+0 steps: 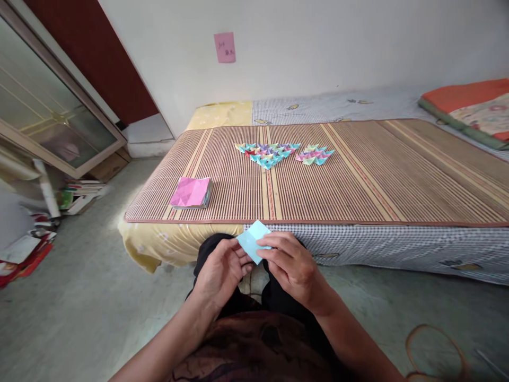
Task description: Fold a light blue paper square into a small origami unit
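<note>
Between my two hands, above my lap, is a light blue sheet of origami paper (pixel 253 240), folded with a crease showing across it. My left hand (pixel 225 268) grips its left corner, thumb on top and fingers beneath. At the right edge, my right hand (pixel 289 262) pinches the paper with its fingers laid over the front; its thumb is hidden. Beyond, on the bamboo mat (pixel 230 185), lies a stack of square paper (pixel 191 192) with a pink sheet on top. Farther back sit a larger cluster of folded paper pieces (pixel 268 154) and a smaller cluster (pixel 315 155).
The mat covers a bed (pixel 377 244) with checked and yellow cloth. Folded bedding (pixel 469 106) lies at the far right. A pink note (pixel 225 48) hangs on the wall. Books (pixel 83 193) and a glazed door (pixel 59 101) stand left; a round hoop (pixel 435 345) lies lower right.
</note>
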A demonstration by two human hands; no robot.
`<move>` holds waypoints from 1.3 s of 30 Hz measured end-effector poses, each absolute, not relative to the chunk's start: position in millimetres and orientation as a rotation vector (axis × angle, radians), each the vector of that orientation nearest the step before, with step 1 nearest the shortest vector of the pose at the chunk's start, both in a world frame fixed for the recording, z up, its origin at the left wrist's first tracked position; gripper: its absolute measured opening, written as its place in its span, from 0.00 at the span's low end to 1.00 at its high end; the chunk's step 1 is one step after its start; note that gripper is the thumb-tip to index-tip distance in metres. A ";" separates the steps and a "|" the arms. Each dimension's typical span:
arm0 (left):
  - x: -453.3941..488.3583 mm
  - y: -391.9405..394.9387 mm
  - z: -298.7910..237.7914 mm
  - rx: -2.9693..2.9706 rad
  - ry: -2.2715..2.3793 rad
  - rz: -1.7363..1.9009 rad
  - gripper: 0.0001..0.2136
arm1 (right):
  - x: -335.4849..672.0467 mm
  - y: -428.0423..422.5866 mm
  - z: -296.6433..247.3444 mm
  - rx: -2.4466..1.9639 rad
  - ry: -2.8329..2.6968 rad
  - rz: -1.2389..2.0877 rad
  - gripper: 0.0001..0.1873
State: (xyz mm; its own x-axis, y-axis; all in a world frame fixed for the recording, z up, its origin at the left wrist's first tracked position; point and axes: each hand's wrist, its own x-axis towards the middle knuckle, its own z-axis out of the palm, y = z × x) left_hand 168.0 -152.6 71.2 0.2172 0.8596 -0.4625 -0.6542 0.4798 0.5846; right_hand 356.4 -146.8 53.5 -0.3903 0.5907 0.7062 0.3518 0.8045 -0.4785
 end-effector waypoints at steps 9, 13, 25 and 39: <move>172.0 -151.1 69.9 0.247 0.878 1.088 0.12 | 344.8 -144.3 51.1 -0.652 -2.084 0.271 0.15; 170.4 -149.9 67.3 0.188 0.909 1.101 0.11 | 344.0 -144.0 52.2 -0.643 -2.084 0.293 0.15; 173.9 -149.4 68.6 0.582 1.065 1.342 0.16 | 345.3 -151.8 53.4 -0.915 -1.608 0.592 0.16; 179.0 -152.8 73.7 0.691 0.987 1.268 0.13 | 327.7 -144.7 47.7 -0.901 -1.100 1.507 0.15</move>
State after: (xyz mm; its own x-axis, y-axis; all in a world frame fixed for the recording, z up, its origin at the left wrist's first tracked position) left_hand 179.0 -152.8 73.7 0.0065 0.9758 -0.2184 -0.4509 0.1978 0.8704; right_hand 327.7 -144.7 47.7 -0.1999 0.9798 -0.0027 -0.2961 -0.0630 -0.9531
